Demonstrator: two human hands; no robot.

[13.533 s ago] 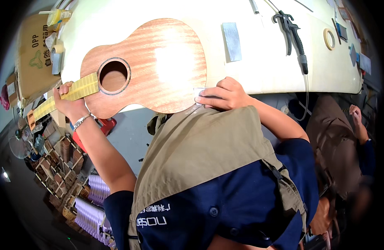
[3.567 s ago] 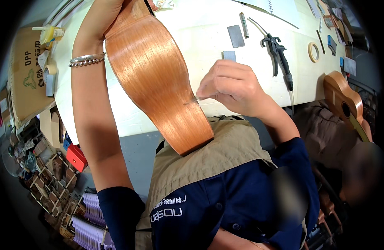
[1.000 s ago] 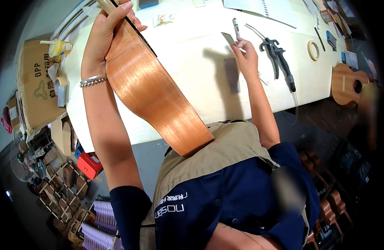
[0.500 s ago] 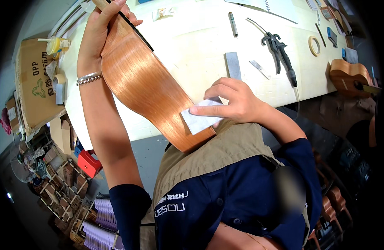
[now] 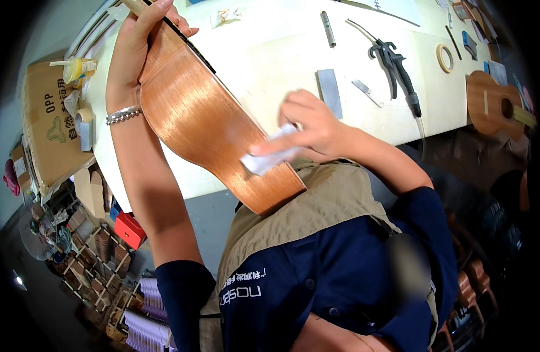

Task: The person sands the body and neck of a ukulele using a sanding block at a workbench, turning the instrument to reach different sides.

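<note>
A brown wooden ukulele (image 5: pixel 193 114) lies slantwise before me, its curved side and back upward and its lower end against my apron. High at the left, my left hand (image 5: pixel 142 41) is wrapped round its neck where it meets the body. My right hand (image 5: pixel 317 126) grips a pale grey sheet of sandpaper (image 5: pixel 265 158) between thumb and fingers. The paper rests on the wood near the ukulele's lower end. Motion blurs that hand and the sheet a little.
On the white table (image 5: pixel 270 64) lie a grey block (image 5: pixel 329 94), a small blade (image 5: pixel 368 92), a pen (image 5: pixel 328 29), a black air gun (image 5: pixel 396 70) and a tape roll (image 5: pixel 444 58). Another ukulele (image 5: pixel 493 105) rests at the right edge. A cardboard box (image 5: pixel 53 123) stands left.
My right hand and the sandpaper have shifted left and a little up along the ukulele's body. My left hand keeps its hold on the neck.
</note>
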